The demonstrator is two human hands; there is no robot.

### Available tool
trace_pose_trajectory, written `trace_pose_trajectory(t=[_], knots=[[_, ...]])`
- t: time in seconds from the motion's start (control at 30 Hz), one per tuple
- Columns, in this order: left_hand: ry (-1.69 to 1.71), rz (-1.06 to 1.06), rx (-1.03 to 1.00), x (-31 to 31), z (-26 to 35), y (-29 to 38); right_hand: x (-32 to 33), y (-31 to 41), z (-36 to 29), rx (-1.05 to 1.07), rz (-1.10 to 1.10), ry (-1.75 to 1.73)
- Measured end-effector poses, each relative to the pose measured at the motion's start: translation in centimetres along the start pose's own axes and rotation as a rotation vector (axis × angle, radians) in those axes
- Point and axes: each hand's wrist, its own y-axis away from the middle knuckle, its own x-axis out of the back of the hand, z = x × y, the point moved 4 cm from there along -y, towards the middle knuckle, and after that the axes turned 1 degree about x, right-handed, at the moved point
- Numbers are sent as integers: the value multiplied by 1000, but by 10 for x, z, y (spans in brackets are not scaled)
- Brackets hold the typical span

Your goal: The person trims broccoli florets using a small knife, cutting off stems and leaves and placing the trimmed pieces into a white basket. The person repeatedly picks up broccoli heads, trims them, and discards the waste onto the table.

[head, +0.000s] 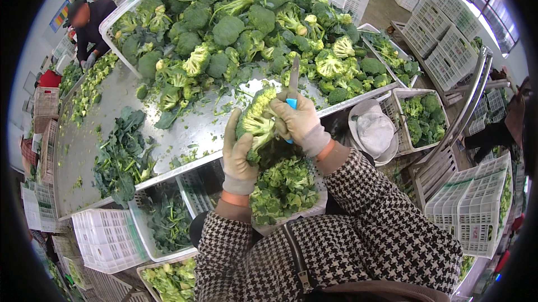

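My left hand (240, 155), in a pale work glove, holds a head of broccoli (259, 119) from its left side, with the cut face and pale stalk showing. My right hand (299, 123), gloved too, grips a knife (294, 77) with a blue handle, its blade pointing up and away from me. The fingers of that hand also touch the broccoli at its right side. Directly below my hands, a white basket (320, 205) holds many small cut florets (286, 192). Beyond them, a large heap of broccoli (252, 20) covers the far part of the metal table (172, 146).
Broccoli leaves (122, 150) lie on the table's left part. White crates (109, 234) stand against its near edge, one full of leaves (168, 222). A cap-like white cloth item (374, 129) and a crate of broccoli (422, 119) are at right. A co-worker (94, 24) leans over the far left.
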Motion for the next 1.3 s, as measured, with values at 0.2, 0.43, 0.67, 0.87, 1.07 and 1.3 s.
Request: trace_pose_trajectory(t=[0.2, 0.43, 0.67, 0.87, 1.07, 1.3], knots=[[320, -88, 61, 26, 12, 11, 27, 26, -9, -23, -220, 501], [-116, -88, -37, 17, 17, 22, -14, 16, 36, 38, -308, 373], [-390, -77, -234, 4, 14, 16, -17, 15, 55, -40, 11, -91], [47, -75, 43, 23, 11, 7, 8, 7, 36, -169, -95, 71], [512, 130, 196, 76, 2, 7, 17, 18, 2, 86, -302, 910], [681, 144, 365, 52, -11, 15, -22, 29, 8, 665, -398, 950]])
